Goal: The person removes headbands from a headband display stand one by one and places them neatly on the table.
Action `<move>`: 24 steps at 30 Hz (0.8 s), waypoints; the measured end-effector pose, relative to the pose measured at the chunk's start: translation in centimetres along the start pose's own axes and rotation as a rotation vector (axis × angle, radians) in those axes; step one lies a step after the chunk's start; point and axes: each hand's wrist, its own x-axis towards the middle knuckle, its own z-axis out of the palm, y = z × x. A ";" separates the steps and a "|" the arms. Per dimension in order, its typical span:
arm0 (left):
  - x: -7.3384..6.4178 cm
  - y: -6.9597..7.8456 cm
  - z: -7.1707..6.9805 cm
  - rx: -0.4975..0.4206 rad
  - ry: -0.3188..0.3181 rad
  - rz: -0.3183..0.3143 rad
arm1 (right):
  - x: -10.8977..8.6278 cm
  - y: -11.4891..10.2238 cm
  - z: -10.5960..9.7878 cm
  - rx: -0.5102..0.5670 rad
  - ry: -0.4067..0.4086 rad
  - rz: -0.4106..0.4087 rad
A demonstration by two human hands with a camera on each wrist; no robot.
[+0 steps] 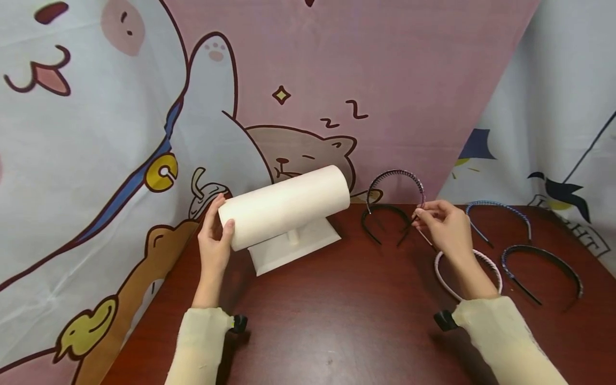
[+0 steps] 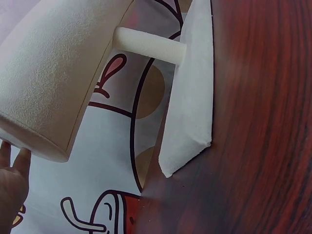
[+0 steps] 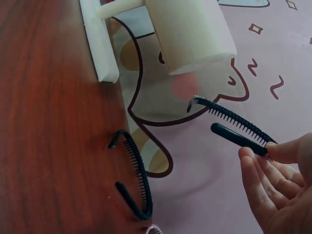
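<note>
A cream headband stand [image 1: 289, 206], a thick padded roll on a short post over a flat base, stands on the table. My left hand [image 1: 215, 240] grips the roll's left end, thumb at the front edge; in the left wrist view its fingertips [image 2: 22, 158] touch the end face. My right hand [image 1: 447, 227] pinches one leg of a dark toothed headband [image 1: 397, 172], held up right of the stand. In the right wrist view that raised headband [image 3: 234, 119] shows its teeth and a rounded tip, apart from the roll.
A black toothed headband [image 1: 368, 227] lies behind the raised one. Under my right wrist is a pale pink headband [image 1: 440, 275]. Farther right lie a blue headband [image 1: 505, 206] and a dark blue one [image 1: 544, 248]. A cartoon-printed cloth [image 1: 409, 80] hangs behind the brown table [image 1: 337, 321].
</note>
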 end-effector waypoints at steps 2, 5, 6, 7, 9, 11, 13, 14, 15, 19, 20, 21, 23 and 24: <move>0.0 0.0 0.0 0.000 -0.001 0.002 | -0.2 0.2 -0.1 0.002 -0.007 0.010; 0.0 -0.1 0.0 0.000 -0.001 0.005 | -0.5 0.7 -0.4 -0.019 -0.016 0.017; 0.0 -0.1 0.0 -0.001 -0.002 0.006 | -0.6 0.8 -0.4 -0.025 -0.019 0.015; 0.0 0.0 0.0 -0.001 -0.001 0.007 | -0.7 1.0 -0.5 -0.028 -0.023 0.016; 0.0 0.0 0.0 -0.001 0.000 0.009 | -0.8 1.2 -0.6 -0.019 -0.033 0.017; 0.0 -0.1 0.0 0.002 -0.001 0.008 | -1.0 1.5 -0.7 -0.004 -0.047 0.022; 0.0 -0.1 0.0 0.006 -0.001 0.007 | -1.2 1.7 -0.8 0.004 -0.061 0.035; 0.0 -0.1 0.0 0.007 -0.001 0.004 | -1.3 1.8 -0.8 0.002 -0.069 0.042; 0.0 -0.1 0.0 0.010 -0.001 0.001 | -1.4 1.9 -0.9 -0.004 -0.077 0.049; 0.0 0.0 -0.1 0.019 0.002 -0.004 | -1.7 2.4 -1.1 -0.042 -0.102 0.068; 0.0 0.0 -0.1 0.021 0.002 -0.005 | -1.8 2.4 -1.1 -0.047 -0.110 0.070; 0.0 0.0 -0.1 0.024 0.002 -0.005 | -1.9 2.5 -1.2 -0.050 -0.118 0.071; 0.0 0.0 -0.1 0.022 0.001 -0.010 | -2.0 2.7 -1.3 -0.051 -0.134 0.074; 0.0 0.0 -0.1 0.024 0.001 -0.012 | -2.1 2.8 -1.3 -0.048 -0.144 0.077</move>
